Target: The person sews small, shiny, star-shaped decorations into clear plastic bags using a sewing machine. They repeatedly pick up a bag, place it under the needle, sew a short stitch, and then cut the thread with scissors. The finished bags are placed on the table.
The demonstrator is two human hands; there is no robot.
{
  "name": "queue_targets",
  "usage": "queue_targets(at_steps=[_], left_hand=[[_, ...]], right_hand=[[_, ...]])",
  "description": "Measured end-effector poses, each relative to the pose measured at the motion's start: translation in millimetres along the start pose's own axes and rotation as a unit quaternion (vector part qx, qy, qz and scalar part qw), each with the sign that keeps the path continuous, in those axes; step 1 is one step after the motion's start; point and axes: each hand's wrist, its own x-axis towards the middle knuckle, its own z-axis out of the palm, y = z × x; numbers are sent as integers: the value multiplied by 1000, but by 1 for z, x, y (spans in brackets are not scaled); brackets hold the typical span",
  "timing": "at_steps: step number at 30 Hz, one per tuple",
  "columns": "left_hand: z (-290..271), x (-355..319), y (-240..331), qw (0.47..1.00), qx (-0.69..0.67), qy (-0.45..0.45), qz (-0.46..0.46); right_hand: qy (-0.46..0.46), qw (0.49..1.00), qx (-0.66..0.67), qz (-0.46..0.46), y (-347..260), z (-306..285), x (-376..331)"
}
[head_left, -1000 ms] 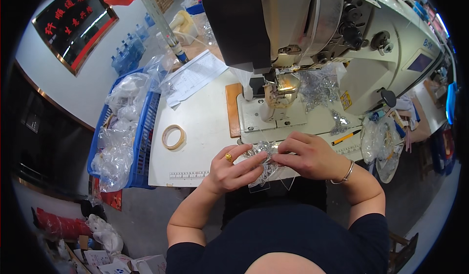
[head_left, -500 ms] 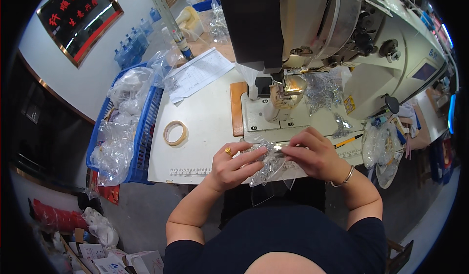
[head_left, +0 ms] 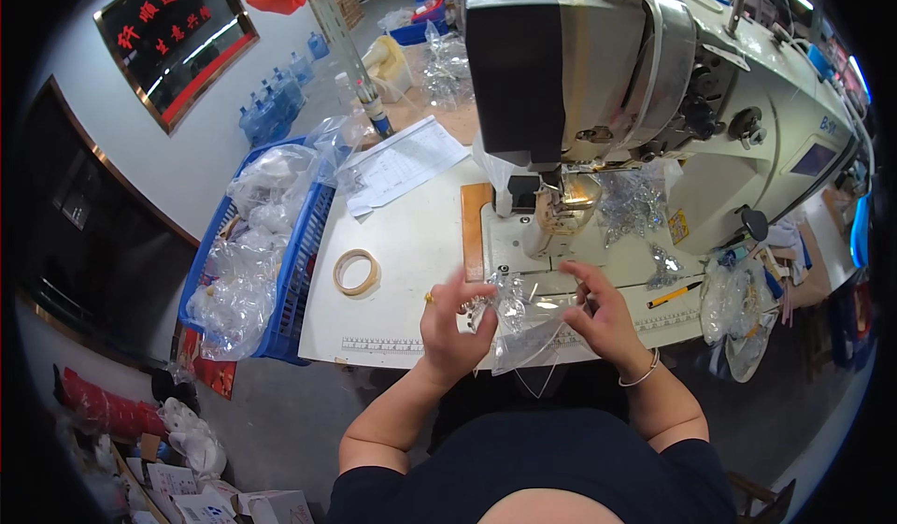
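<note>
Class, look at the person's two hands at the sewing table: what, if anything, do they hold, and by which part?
Both hold one clear plastic bag. The left hand pinches its left end, the right hand its right edge, in front of the sewing machine.

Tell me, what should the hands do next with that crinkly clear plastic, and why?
Probably slide the clear plastic piece forward under the sewing machine needle. Both the left hand and right hand pinch it just in front of the needle, and it hangs partly off the table edge.
</note>
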Motion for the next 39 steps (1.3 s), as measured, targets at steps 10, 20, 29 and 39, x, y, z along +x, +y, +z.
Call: queue_targets(at_steps=[10,20,29,39], left_hand=[[-10,-20,-58,664,-544,-51,-511],[-18,-26,-51,629,-604,-21,-489],[-32,-20,-88,681,-519,44,-515],[-99,67,-185,804,-342,214,-437]], right_hand=[[-25,979,175,105,6,5,-10],[78,975,107,179,23,-28,-37],[215,853,-475,-39,51,-68,-69],[235,810,-535,-47,84,-87,-78]])
